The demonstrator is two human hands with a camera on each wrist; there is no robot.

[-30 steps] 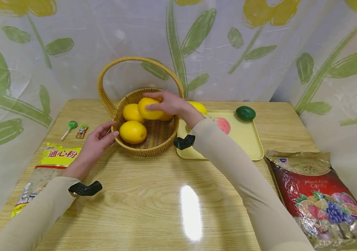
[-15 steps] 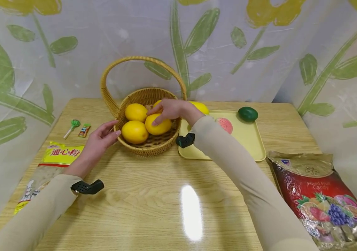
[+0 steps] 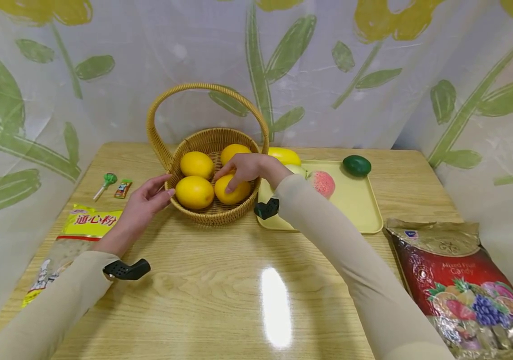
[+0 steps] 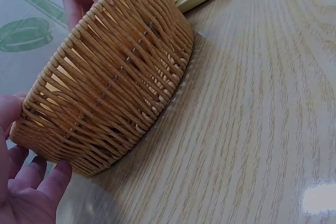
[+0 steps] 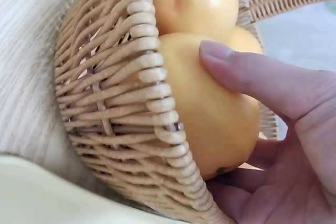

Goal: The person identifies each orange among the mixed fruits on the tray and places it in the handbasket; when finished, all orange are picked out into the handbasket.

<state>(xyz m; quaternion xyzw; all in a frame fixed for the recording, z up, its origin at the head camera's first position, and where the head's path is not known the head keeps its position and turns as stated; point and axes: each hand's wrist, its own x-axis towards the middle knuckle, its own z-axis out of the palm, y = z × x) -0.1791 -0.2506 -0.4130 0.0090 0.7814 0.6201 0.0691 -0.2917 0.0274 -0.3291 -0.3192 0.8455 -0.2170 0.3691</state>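
A wicker basket [image 3: 214,218] with a tall handle holds several yellow oval fruits [image 3: 194,193]. My right hand [image 3: 248,167] reaches in from the right and grips the front-right fruit [image 5: 223,116], thumb on one side and fingers round the other. That fruit sits low inside, beside the front-left one. At the basket's left rim is my left hand [image 3: 147,196]; in the left wrist view its thumb lies at the rim and its fingertips [image 4: 58,174] hold the outer wall [image 4: 115,77].
Right of the basket, a pale yellow tray [image 3: 355,212] bears a pink peach [image 3: 324,184] and a pale green fruit; a dark green fruit [image 3: 357,166] lies at its back corner. Candy bag [image 3: 463,280] stands right; lollipop [image 3: 110,178], small wrapped candy [image 3: 123,188] and pasta bag [image 3: 89,222] lie left.
The right hand has brought its yellow fruit from above the basket's back down to the front right. A fruit behind it now shows. The left hand stays at the rim.
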